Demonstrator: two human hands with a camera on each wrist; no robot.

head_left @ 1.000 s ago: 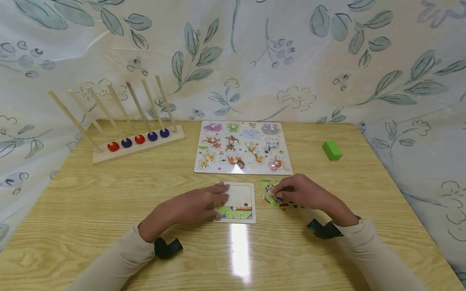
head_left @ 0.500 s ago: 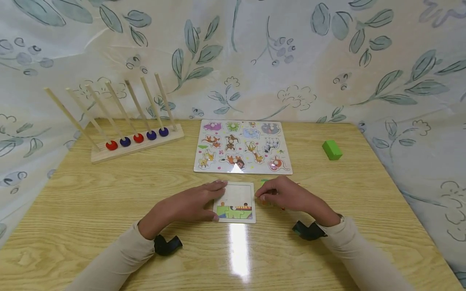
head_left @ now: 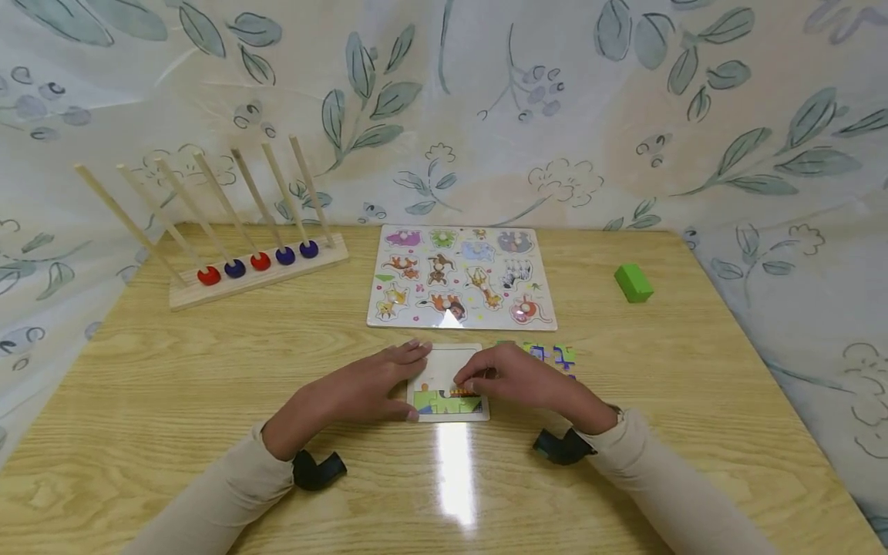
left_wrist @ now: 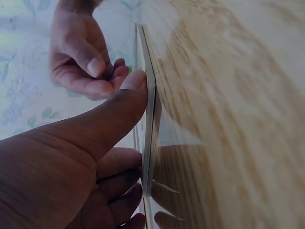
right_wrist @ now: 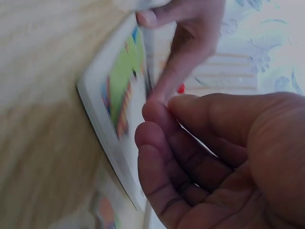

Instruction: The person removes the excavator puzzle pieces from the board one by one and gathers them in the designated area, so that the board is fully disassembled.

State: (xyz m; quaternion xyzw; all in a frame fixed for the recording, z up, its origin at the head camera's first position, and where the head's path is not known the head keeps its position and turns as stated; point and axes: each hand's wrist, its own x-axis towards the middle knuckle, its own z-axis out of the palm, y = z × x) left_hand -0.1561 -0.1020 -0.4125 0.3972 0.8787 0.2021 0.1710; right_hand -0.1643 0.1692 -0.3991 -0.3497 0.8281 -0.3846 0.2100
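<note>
A small square jigsaw tray [head_left: 440,362] lies flat before me, with green pieces [head_left: 447,405] fitted along its near side. My left hand [head_left: 371,385] rests at its left edge, fingers stretched toward the far corner; in the left wrist view the thumb presses the tray's rim [left_wrist: 150,109]. Over the tray's right half is my right hand [head_left: 516,378], thumb and fingertips pinched together on a puzzle piece that they hide. Loose puzzle pieces [head_left: 564,356] lie right of the tray, partly covered by that hand.
Behind the tray lies an animal peg puzzle board [head_left: 461,277]. A wooden bead stand [head_left: 298,270] with upright rods and red and blue beads stands at the back left. A green block [head_left: 634,283] sits at the back right, near the patterned cloth [head_left: 486,116].
My right hand has moved left from the loose pieces to over the tray, its fingertips pinched. My left fingers have drawn back slightly to the tray's left edge and stay there.
</note>
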